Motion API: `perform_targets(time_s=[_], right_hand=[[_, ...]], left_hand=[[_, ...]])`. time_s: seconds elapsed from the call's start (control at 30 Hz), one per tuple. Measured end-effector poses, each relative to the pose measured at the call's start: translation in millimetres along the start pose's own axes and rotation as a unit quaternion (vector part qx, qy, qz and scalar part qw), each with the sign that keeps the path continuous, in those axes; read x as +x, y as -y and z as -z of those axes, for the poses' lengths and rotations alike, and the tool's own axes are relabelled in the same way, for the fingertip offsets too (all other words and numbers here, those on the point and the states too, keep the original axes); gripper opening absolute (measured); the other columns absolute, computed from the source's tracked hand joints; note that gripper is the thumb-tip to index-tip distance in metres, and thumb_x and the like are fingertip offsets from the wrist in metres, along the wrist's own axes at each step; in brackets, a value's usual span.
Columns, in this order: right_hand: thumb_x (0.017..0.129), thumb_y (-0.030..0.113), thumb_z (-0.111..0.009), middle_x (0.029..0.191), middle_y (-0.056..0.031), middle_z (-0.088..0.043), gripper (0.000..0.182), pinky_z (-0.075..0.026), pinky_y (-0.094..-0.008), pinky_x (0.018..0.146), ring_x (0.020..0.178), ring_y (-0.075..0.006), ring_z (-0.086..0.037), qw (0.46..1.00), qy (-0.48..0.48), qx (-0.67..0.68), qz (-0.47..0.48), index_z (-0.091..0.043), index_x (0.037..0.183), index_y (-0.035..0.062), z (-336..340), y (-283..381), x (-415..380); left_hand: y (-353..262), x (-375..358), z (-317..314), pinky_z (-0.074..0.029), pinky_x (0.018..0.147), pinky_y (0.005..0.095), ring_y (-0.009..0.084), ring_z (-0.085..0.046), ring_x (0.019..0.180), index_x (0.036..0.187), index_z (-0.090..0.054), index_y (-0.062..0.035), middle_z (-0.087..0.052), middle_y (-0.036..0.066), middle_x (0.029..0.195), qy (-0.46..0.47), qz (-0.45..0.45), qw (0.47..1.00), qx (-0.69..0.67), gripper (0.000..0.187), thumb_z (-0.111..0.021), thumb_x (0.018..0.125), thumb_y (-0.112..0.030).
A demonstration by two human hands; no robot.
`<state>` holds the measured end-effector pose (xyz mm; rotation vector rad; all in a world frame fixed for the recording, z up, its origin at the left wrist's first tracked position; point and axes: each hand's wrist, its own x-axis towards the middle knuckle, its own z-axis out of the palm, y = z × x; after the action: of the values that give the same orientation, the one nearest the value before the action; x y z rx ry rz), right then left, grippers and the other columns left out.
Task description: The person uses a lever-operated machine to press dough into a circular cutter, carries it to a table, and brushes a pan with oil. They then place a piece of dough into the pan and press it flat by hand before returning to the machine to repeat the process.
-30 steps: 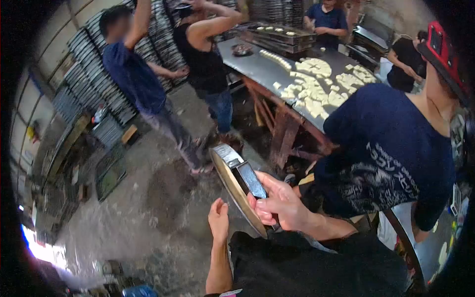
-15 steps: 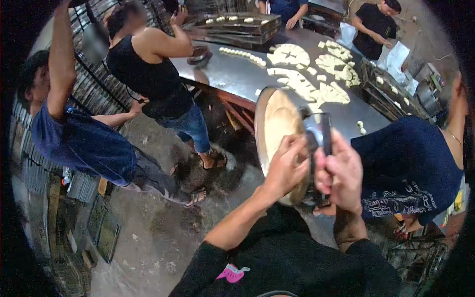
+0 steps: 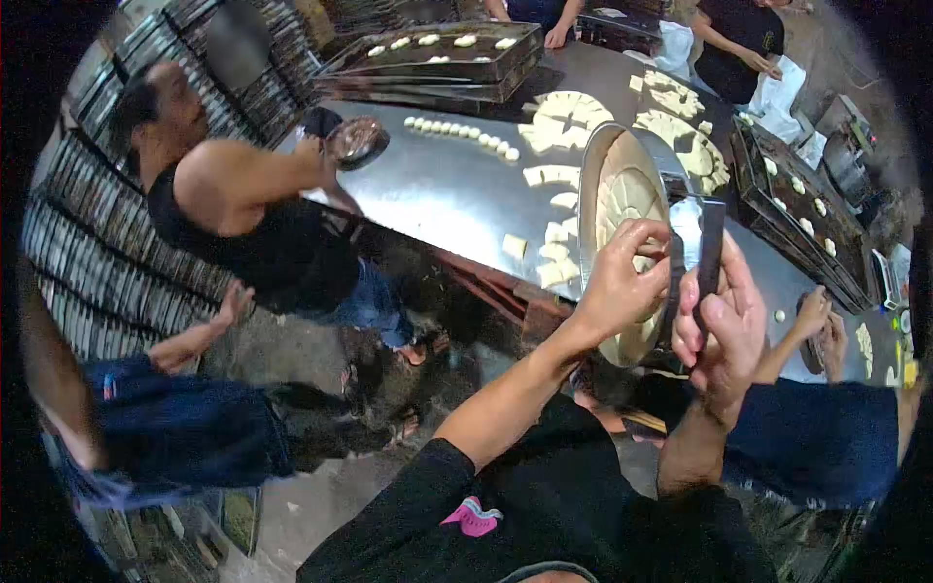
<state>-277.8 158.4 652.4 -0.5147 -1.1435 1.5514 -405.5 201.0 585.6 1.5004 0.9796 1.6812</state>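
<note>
A tilted round metal pan (image 3: 587, 199) stands in front of me. In it lies a flat disc of dough (image 3: 627, 185), marked with curved, petal-like lines. My left hand (image 3: 627, 282) is closed at the dough's near side, fingers curled toward the thumb; whatever is between them is hidden. On the right of the pan, a dark upright bar (image 3: 712, 238) is fixed beside a shiny metal part (image 3: 686, 233). My right hand (image 3: 724, 325) is wrapped round the bar's lower part, thumb in front.
Cut dough pieces (image 3: 569, 121) and a row of dough balls (image 3: 462, 133) lie on the metal table (image 3: 437, 180). Dark trays (image 3: 515, 73) with dough pieces stand at the back, more trays (image 3: 787, 219) at right. One person (image 3: 253, 214) holds a dark round object (image 3: 358, 142); others stand around the table.
My view has shifted, and the pan and both hands appear farther right. The dough, smooth before, now shows curved lines. The person in the black tank top has turned and reaches over the table.
</note>
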Motion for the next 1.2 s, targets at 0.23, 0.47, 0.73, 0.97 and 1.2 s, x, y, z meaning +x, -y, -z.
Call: perform_targets(time_s=[0.23, 0.47, 0.73, 0.97, 1.2], right_hand=[[0.083, 0.007, -0.056, 0.079, -0.0042, -0.051, 0.064, -0.032, -0.0166, 0.039, 0.048, -0.0028, -0.041, 0.999, -0.037, -0.009, 0.01, -0.03, 0.14, -0.0062, 6, -9, 109], [0.086, -0.002, -0.054, 0.08, -0.0014, -0.053, 0.053, -0.032, -0.0171, 0.038, 0.046, -0.0014, -0.039, 0.997, -0.057, -0.052, -0.008, -0.038, 0.136, -0.0049, 26, -11, 179], [0.09, -0.001, -0.054, 0.077, 0.0011, -0.056, 0.046, -0.03, -0.0166, 0.041, 0.051, 0.0001, -0.041, 0.983, -0.104, -0.149, -0.015, -0.044, 0.135, 0.0005, 59, -43, 295], [0.086, 0.006, -0.063, 0.082, -0.0053, -0.061, 0.039, -0.044, -0.0229, 0.056, 0.063, -0.0069, -0.053, 0.92, -0.071, -0.38, 0.055, -0.054, 0.123, -0.0027, 103, -98, 454], [0.084, 0.014, -0.066, 0.098, -0.0228, -0.065, 0.04, -0.051, -0.0377, 0.07, 0.082, -0.0364, -0.066, 0.823, 0.028, -0.549, 0.141, -0.057, 0.121, 0.0026, 135, -162, 578]], left_hand=[[47, 103, 15, -0.055, 0.063, 0.0286, 0.0128, -0.058, 0.076, 0.096, -0.054, -0.0005, -0.056, 0.005, 0.088, -0.007, 0.159, 0.978, -0.134, 0.009, -0.053, 0.089, -0.006], [79, 181, 10, -0.054, 0.052, 0.025, 0.0099, -0.054, 0.08, 0.116, -0.05, -0.0064, -0.053, 0.004, 0.093, -0.072, 0.182, 0.967, -0.163, 0.03, -0.055, 0.096, -0.028], [158, 305, 24, -0.043, 0.057, 0.0228, 0.0091, -0.052, 0.072, 0.137, -0.037, -0.0055, -0.052, 0.003, 0.091, -0.052, 0.203, 0.961, -0.179, 0.045, -0.053, 0.096, -0.013], [241, 442, 63, -0.051, 0.058, 0.0267, 0.0111, -0.06, 0.076, 0.115, -0.047, -0.0112, -0.057, 0.001, 0.092, -0.056, 0.201, 0.926, -0.315, 0.023, -0.053, 0.093, -0.01], [372, 529, 99, -0.053, 0.068, 0.0337, 0.0161, -0.06, 0.078, 0.109, -0.048, -0.0118, -0.056, 0.003, 0.089, -0.112, 0.174, 0.866, -0.455, 0.018, -0.054, 0.092, -0.014]])
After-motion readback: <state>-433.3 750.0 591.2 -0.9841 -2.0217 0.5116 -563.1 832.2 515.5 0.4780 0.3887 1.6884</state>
